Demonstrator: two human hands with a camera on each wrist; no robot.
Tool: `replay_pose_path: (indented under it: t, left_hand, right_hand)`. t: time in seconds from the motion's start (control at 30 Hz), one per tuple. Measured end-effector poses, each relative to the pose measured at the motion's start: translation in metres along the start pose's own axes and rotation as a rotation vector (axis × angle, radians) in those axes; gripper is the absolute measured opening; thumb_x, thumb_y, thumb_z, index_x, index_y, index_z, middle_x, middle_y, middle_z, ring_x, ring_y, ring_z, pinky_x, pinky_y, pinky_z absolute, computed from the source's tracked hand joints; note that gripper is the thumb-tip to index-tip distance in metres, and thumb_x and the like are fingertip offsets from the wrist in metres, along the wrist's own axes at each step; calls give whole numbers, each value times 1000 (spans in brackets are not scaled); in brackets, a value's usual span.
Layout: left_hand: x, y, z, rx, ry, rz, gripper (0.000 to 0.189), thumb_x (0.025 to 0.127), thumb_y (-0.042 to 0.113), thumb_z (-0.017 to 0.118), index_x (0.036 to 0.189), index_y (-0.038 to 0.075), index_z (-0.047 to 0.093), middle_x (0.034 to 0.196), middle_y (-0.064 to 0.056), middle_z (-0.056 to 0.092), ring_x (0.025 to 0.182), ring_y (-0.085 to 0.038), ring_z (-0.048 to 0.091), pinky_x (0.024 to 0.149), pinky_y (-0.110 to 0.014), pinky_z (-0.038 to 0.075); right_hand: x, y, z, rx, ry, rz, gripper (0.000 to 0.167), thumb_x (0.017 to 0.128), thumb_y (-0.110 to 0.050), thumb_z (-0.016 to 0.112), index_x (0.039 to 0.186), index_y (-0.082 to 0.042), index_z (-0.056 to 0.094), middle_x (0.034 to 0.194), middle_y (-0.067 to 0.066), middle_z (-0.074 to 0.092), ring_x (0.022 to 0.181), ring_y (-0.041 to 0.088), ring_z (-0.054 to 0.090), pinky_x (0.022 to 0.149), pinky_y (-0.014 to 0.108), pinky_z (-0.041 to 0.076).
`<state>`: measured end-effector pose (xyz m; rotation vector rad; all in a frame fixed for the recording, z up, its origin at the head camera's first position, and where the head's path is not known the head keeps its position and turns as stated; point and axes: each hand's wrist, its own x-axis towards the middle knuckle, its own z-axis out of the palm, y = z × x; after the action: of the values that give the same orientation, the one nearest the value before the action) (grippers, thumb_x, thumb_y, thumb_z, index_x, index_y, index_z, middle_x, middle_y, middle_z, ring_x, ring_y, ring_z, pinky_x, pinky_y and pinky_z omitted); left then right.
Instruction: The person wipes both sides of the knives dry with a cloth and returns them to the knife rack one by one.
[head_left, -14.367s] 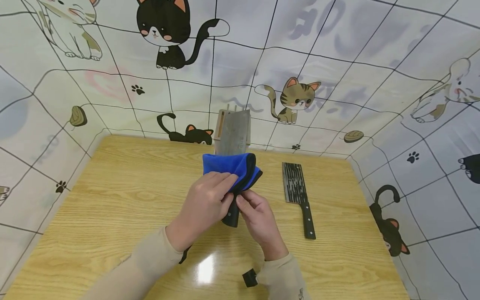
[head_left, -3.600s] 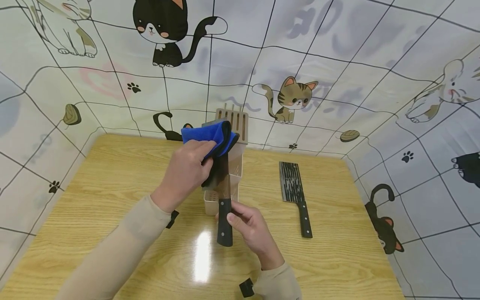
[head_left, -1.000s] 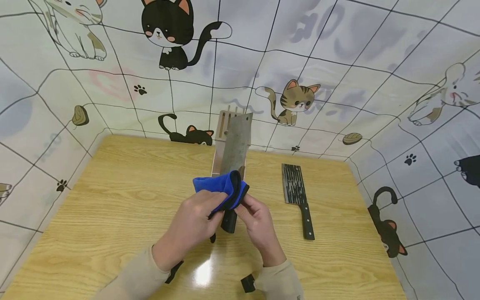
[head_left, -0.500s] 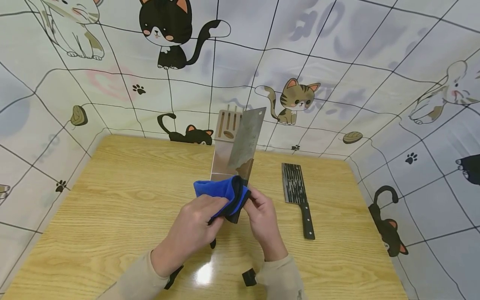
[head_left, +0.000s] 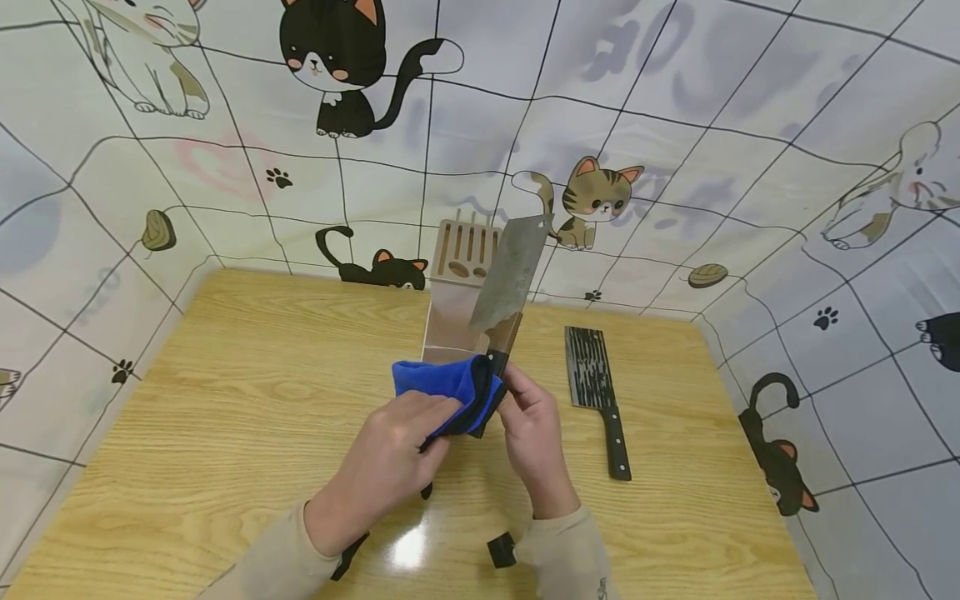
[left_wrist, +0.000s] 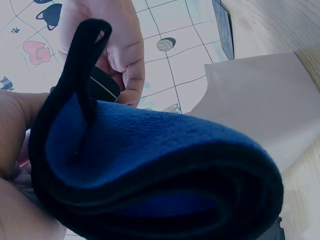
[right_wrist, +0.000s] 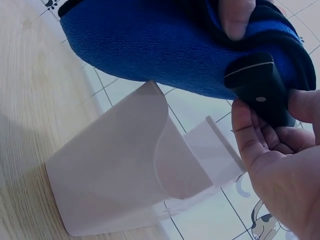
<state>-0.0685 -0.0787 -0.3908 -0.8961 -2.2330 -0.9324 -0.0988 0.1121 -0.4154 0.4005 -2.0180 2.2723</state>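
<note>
In the head view my left hand (head_left: 390,454) grips a folded blue cloth (head_left: 435,379) with black edging. The cloth lies against the black handle of a cleaver, covering much of it. My right hand (head_left: 536,437) holds that cleaver (head_left: 513,271) near the top of the handle, its broad grey blade pointing up and leaning right. Seen from the right wrist, the handle end (right_wrist: 260,95) sits between my right thumb and fingers, with the cloth (right_wrist: 145,45) touching it. In the left wrist view the rolled cloth (left_wrist: 155,145) fills the front and hides most of the handle.
Behind the cleaver stands a pale slotted knife holder (head_left: 453,308), against the cat-patterned wall covering. To the right, a second cleaver (head_left: 590,367) with a black-streaked blade lies on the wood-grain table (head_left: 262,358). A small black tip shows below my left hand.
Earlier the cloth was up on the blade; now it is down at the handle. Over the last second the cleaver has tilted and shifted right. The second cleaver has stayed put.
</note>
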Motion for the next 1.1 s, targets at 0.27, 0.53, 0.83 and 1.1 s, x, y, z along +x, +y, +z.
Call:
replay_pose_path:
  t: [0.27, 0.53, 0.83, 1.1]
  left_hand:
    - [4, -2, -1, -14, 26, -2, 32, 74, -11, 74, 105, -1, 75, 98, -8, 78, 89, -21, 72, 79, -34, 62]
    - [6, -4, -2, -19, 71, -26, 30, 75, -10, 77, 104, -1, 76, 99, -9, 78, 90, -22, 73, 78, -35, 63]
    - [5, -8, -3, -19, 129, -30, 32, 73, -12, 73, 101, 4, 76, 98, -6, 78, 88, -20, 72, 73, -34, 63]
    - [6, -12, -9, -22, 155, -86, 22, 82, -8, 69, 99, 6, 74, 92, -5, 74, 86, -18, 70, 70, -35, 60]
  right_hand:
    - [-7, -2, 5, -42, -24, 13, 37, 104, -4, 57, 138, 12, 59, 132, 10, 68, 121, 14, 65, 102, 29, 55]
    - [-12, -1, 6, -66, -132, -16, 39, 103, -1, 57, 140, 9, 58, 138, 25, 63, 127, 18, 63, 105, 33, 53]
    - [-18, 0, 5, -40, -202, -72, 38, 102, 5, 56, 140, 11, 56, 117, 20, 66, 97, 19, 74, 86, 39, 63]
    - [-16, 1, -3, 4, -269, -108, 50, 100, 9, 57, 149, 11, 45, 126, 12, 59, 89, 18, 67, 74, 33, 63]
